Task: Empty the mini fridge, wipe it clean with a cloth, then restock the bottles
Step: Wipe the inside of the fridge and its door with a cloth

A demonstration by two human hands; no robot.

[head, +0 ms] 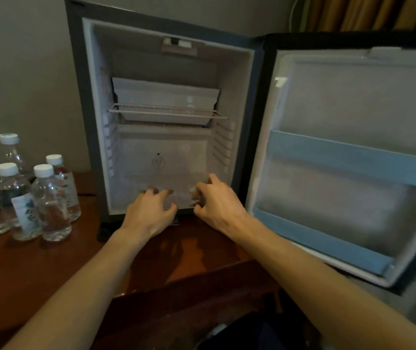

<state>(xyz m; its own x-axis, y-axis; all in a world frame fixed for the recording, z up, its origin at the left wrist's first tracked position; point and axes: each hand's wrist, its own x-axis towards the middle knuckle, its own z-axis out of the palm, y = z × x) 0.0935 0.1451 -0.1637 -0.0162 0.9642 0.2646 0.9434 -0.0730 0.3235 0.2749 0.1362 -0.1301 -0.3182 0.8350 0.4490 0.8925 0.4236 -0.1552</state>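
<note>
fridge's emptied, water bottles (50,203) parked on the tabletop (25,269) to its left. both hands on the mini fridge (166,152) floor: left hand (151,210) spread, right hand (217,203) seemingly bunching a pale cloth (193,194). wiping underway; next, sweep toward the back wall.

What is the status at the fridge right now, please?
Left hand and right hand at fridge floor, fingers curled, grip unclear. Fridge emptied, door open. Bottles on table, left. Nothing obstructing.
</note>
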